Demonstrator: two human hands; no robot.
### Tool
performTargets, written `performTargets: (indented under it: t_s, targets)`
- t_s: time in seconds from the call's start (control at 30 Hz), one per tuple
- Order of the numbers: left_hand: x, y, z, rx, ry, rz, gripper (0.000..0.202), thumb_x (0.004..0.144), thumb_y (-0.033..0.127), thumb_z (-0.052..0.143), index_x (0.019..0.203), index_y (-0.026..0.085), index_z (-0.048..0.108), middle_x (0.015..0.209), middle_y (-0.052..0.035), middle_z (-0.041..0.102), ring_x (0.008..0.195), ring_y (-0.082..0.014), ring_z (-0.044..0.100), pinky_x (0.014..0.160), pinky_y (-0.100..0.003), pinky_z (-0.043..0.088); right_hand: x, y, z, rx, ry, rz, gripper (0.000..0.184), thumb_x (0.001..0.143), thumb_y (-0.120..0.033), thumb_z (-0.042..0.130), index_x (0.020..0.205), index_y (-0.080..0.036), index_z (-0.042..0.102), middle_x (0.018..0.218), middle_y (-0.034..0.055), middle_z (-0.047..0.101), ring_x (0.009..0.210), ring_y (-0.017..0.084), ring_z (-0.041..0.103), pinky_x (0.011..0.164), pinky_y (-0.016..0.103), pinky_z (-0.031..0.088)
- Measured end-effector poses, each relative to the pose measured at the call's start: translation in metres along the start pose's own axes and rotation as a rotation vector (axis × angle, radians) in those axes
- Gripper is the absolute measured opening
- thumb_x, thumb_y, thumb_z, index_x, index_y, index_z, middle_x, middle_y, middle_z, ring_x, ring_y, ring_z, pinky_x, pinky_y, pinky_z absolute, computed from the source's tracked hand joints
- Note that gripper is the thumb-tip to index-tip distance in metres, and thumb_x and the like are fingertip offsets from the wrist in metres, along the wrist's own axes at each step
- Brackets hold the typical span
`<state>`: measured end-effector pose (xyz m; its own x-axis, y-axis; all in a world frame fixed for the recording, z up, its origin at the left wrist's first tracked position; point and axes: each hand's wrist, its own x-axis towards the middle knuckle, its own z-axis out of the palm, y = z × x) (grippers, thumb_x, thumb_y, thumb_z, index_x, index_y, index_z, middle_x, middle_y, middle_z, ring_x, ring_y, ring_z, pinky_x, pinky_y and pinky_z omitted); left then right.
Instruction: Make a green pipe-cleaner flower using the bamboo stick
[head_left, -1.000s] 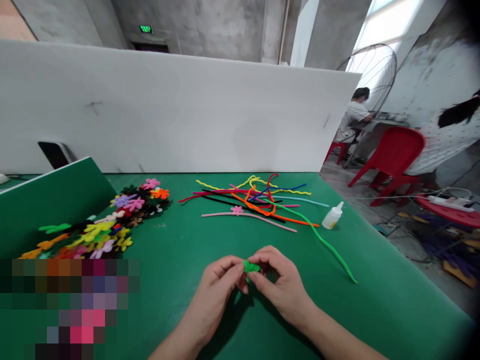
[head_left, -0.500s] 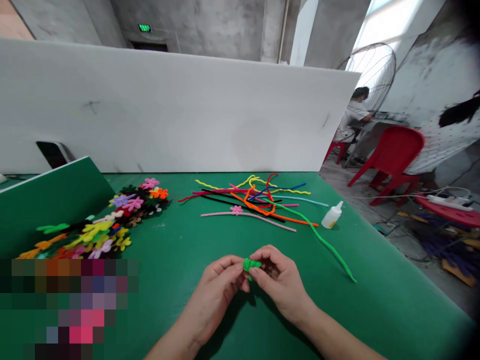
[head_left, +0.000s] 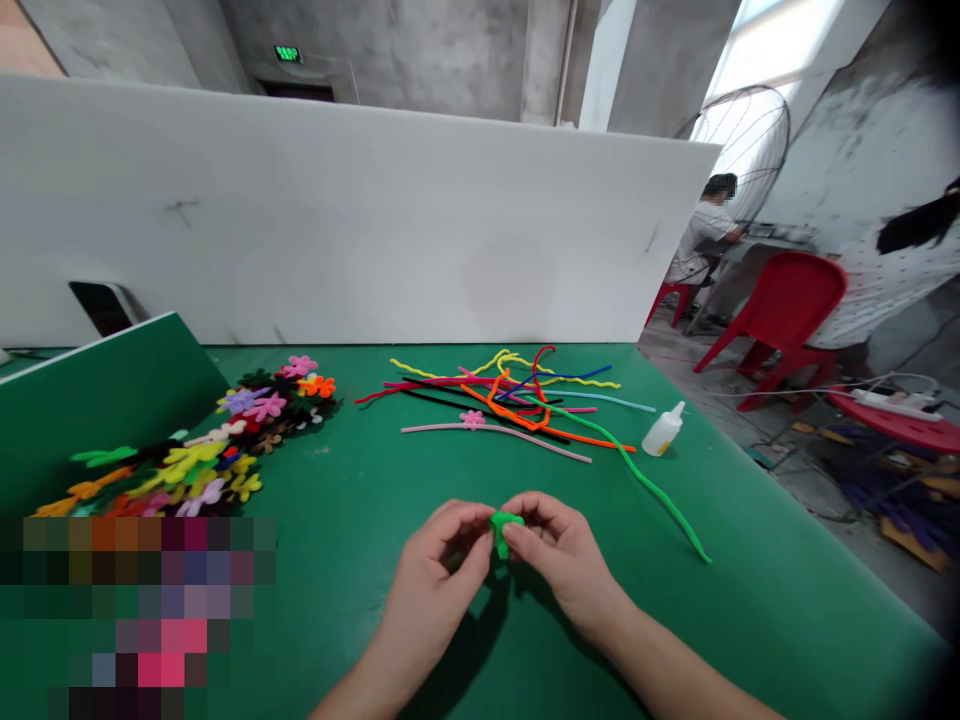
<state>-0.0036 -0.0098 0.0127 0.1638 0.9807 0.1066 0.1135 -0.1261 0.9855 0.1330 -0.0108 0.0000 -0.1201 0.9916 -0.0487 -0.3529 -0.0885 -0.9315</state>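
A small green pipe-cleaner flower (head_left: 504,530) is pinched between my two hands, above the near part of the green table. My left hand (head_left: 442,565) grips its left side with thumb and forefinger. On its right side, the thumb and fingers of my right hand (head_left: 564,560) are closed. Fingertips hide part of the flower. Beyond my hands lie loose pipe cleaners (head_left: 525,388) in several colours, crossing one another. One long green pipe cleaner (head_left: 652,482) trails toward the right. A small pink flower (head_left: 472,420) rests by a pale pink pipe cleaner (head_left: 496,430).
Many coloured pipe-cleaner flowers (head_left: 247,410) are heaped at left beside a green board (head_left: 112,400). A white squeeze bottle (head_left: 663,431) stands at the right. Behind the table (head_left: 337,560) rises a white panel (head_left: 360,220). Farther right are a red chair (head_left: 780,310) and a seated person (head_left: 709,235).
The green flower has turned slightly in my fingers. My left hand has shifted a little right, and its finger and thumb have changed position on the flower.
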Motion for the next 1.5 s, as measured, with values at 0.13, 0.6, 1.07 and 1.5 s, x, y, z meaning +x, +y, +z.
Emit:
performTargets:
  t_s: [0.13,0.6,1.07,1.5]
  targets:
    - [0.000,-0.003,0.001,0.050,0.018,0.039,0.009,0.071,0.015,0.056,0.077,0.017,0.062,0.074,-0.0020,0.057,0.070,-0.0145,0.055,0.064,-0.023,0.044,0.001,0.000,0.000,0.020,0.005,-0.005,0.021,0.061,-0.029,0.072,0.073,-0.015,0.061,0.064,-0.0013,0.057,0.054,0.008,0.050,0.055,0.021,0.042]
    - [-0.003,-0.006,0.004,-0.064,-0.020,-0.098,0.015,0.068,0.019,0.061,0.080,0.017,0.054,0.066,0.0020,0.053,0.058,-0.0103,0.048,0.055,-0.021,0.041,0.001,0.003,-0.001,0.019,0.038,-0.060,0.022,0.058,-0.024,0.074,0.074,-0.017,0.061,0.068,-0.0017,0.059,0.060,0.010,0.054,0.058,0.021,0.043]
    - [-0.005,0.000,0.004,0.141,-0.102,-0.011,0.017,0.072,0.020,0.055,0.057,0.014,0.058,0.055,0.0005,0.049,0.055,-0.0118,0.043,0.053,-0.022,0.035,-0.007,0.000,-0.007,-0.551,-0.067,-0.314,0.014,0.075,-0.027,0.056,0.083,-0.016,0.060,0.071,0.0021,0.054,0.064,0.013,0.046,0.060,0.025,0.037]
    - [-0.008,0.003,0.001,0.267,-0.185,0.165,0.014,0.074,0.016,0.053,0.067,0.014,0.064,0.062,-0.0032,0.061,0.060,-0.0134,0.054,0.058,-0.022,0.041,0.001,0.002,-0.012,-0.073,-0.230,-0.029,0.022,0.073,-0.037,0.061,0.073,-0.015,0.060,0.062,-0.0014,0.048,0.054,0.009,0.039,0.052,0.022,0.031]
